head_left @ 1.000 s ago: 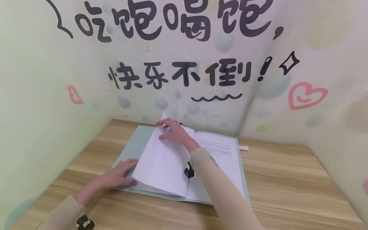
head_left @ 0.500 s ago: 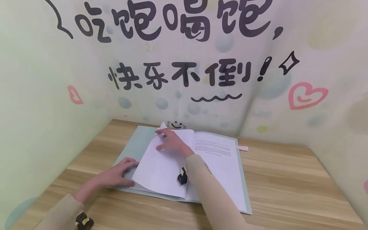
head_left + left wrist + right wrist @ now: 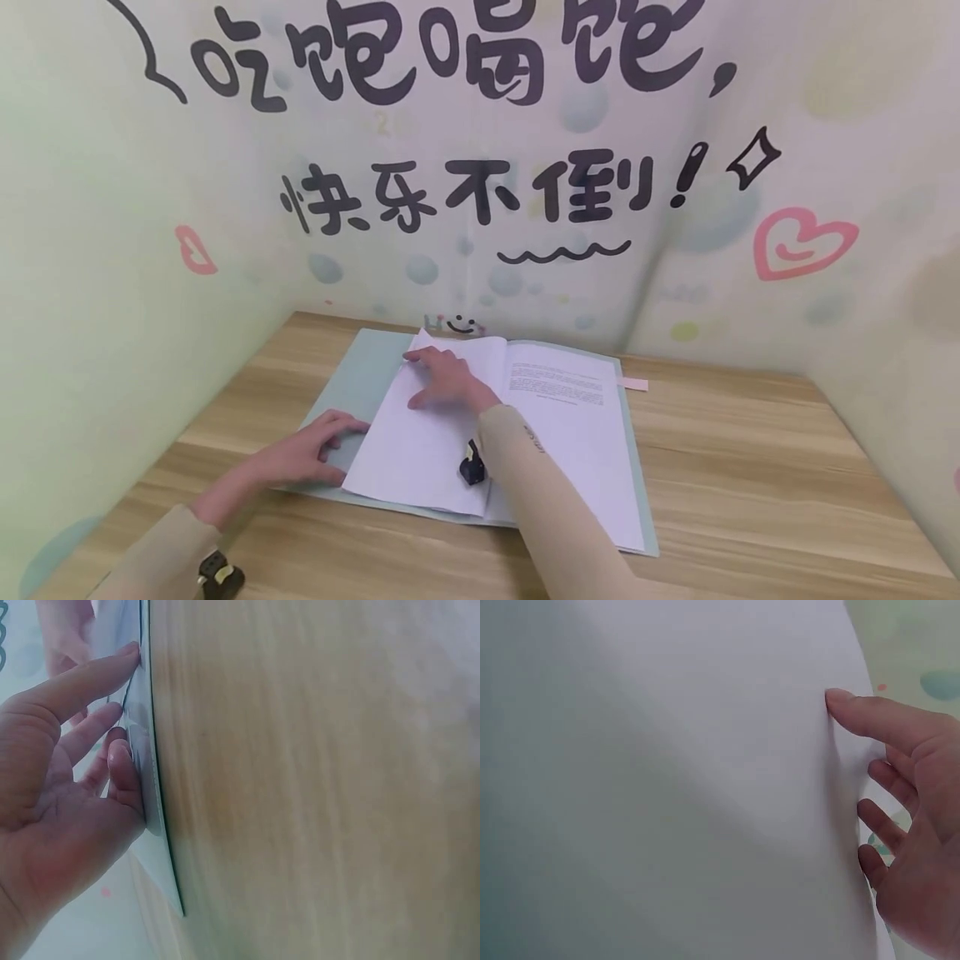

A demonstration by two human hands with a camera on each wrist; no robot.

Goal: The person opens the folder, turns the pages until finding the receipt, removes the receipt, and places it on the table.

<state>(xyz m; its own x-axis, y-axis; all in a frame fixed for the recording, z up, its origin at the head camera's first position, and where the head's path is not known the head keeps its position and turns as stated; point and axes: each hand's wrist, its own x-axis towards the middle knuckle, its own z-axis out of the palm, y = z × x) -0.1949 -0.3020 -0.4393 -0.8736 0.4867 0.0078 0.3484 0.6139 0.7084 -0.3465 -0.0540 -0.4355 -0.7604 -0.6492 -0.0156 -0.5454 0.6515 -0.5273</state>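
While the right hand (image 3: 448,379), grip relaxed, rests on the page (image 3: 416,462) at the folder's (image 3: 366,362) left side, and the left hand (image 3: 306,454) loosely spans its left edge, light outward strokes should flatten best!

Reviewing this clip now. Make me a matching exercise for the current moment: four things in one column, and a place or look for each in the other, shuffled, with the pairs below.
Things
1. Left hand
2. Right hand
3. Pink tab
4. Table

Places and looks
A. Sticks out beyond the outer edge of the printed page
B. Over the white left-hand page
C. Brown, with a wood grain
D. Beside the left-hand page, at the pale blue cover

Pairs
1-D, 2-B, 3-A, 4-C
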